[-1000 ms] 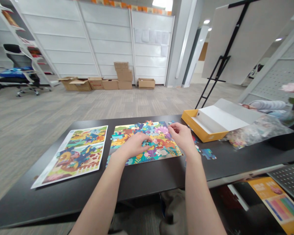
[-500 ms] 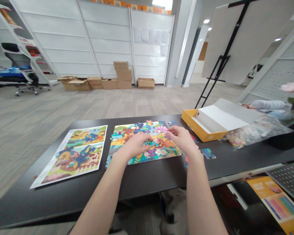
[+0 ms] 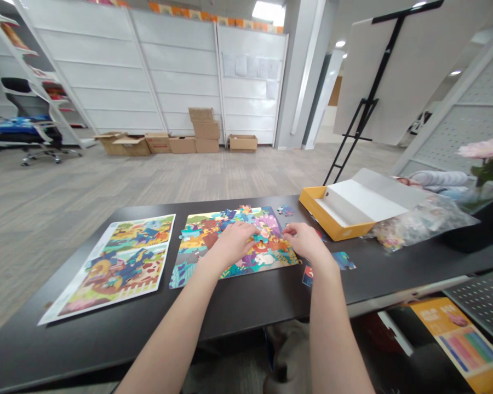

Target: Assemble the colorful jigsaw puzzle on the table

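Observation:
A partly assembled jigsaw puzzle (image 3: 225, 224) of colourful cartoon animals lies in the middle of the black table (image 3: 238, 312). My left hand (image 3: 232, 246) rests on its centre, fingertips over a teal jigsaw piece (image 3: 257, 237). Whether those fingers grip the piece is hidden. My right hand (image 3: 306, 243) is curled at the puzzle's right side, its fingertips against the picture. Loose pieces lie beyond it, including a blue one (image 3: 344, 261) and a red-and-blue one (image 3: 308, 276). A printed reference picture sheet (image 3: 119, 268) lies to the left of the puzzle.
An open yellow puzzle box (image 3: 337, 210) and a clear bag of pieces (image 3: 414, 224) sit at the table's far right. A sleeved arm (image 3: 435, 178) and pink flowers (image 3: 485, 148) lie beyond them. A yellow booklet (image 3: 456, 342) lies below the table's front edge.
My right hand has moved down and inward on the puzzle, closer to my left hand. The whole scene has shifted slightly in view as my head moved.

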`<state>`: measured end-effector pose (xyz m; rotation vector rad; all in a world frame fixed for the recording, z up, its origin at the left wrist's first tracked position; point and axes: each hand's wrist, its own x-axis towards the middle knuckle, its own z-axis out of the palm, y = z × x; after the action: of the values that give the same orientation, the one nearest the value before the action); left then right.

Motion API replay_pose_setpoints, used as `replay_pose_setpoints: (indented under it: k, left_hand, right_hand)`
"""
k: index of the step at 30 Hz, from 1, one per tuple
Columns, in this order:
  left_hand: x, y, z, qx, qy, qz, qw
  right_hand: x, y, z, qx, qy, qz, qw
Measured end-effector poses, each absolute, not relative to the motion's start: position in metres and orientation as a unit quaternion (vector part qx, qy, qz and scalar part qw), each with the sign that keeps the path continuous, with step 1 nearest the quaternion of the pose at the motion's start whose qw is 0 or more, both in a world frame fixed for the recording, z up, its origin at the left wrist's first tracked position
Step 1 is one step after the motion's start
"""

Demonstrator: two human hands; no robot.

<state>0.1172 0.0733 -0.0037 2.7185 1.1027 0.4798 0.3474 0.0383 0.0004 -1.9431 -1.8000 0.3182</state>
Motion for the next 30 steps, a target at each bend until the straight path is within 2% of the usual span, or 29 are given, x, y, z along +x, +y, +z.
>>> replay_pose_setpoints:
  k: [11, 17, 20, 30]
  left_hand:
    - [0.125, 0.083, -0.013, 0.905, 0.380, 0.175, 0.073]
    - [0.128, 0.091, -0.029, 0.901, 0.383, 0.191, 0.070]
    - [0.129, 0.091, -0.033, 0.905, 0.383, 0.179, 0.055]
    - [0.132, 0.083, -0.031, 0.903, 0.397, 0.164, 0.011]
  right_hand:
    - [0.344, 0.045, -0.011, -0.692, -0.677, 0.095, 0.232]
    - [0.342, 0.045, 0.000, -0.705, -0.685, 0.131, 0.127]
    - [0.341, 0.045, 0.006, -0.708, -0.684, 0.142, 0.104]
    - [0.341, 0.047, 0.001, -0.705, -0.683, 0.135, 0.133]
